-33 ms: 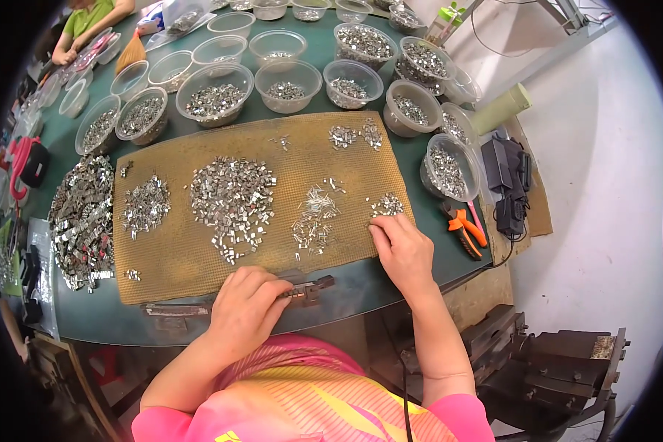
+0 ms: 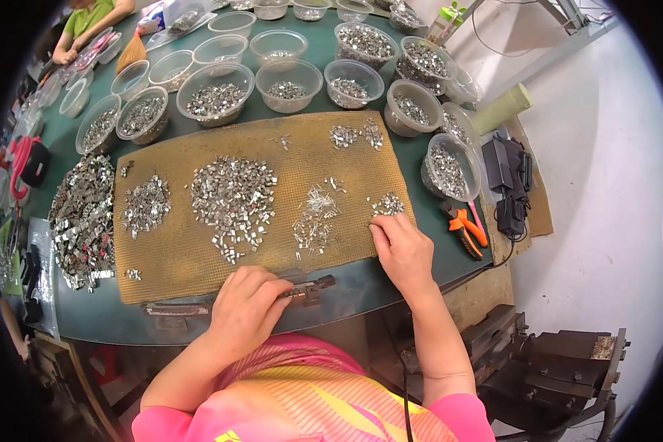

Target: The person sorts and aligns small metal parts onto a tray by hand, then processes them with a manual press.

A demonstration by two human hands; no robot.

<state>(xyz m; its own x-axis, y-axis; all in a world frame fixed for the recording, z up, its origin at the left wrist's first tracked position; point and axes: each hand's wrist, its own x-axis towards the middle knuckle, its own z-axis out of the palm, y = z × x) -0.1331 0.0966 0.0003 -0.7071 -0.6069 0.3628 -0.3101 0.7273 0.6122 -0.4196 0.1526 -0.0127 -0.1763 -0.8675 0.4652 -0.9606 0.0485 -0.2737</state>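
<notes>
Nothing has visibly shifted, so work seems no further along — left hand pinching the metal bar at the table's near edge, right hand nearly closed beside metal pieces, any hold unclear.

Legible words or numbers: none I can read. Item one: my pink, orange and yellow shirt, bearing a yellow emblem of slanted bars, cut by the lower edge. Item two: blue-and-white package, far left on the surface; its print too small to read.
</notes>
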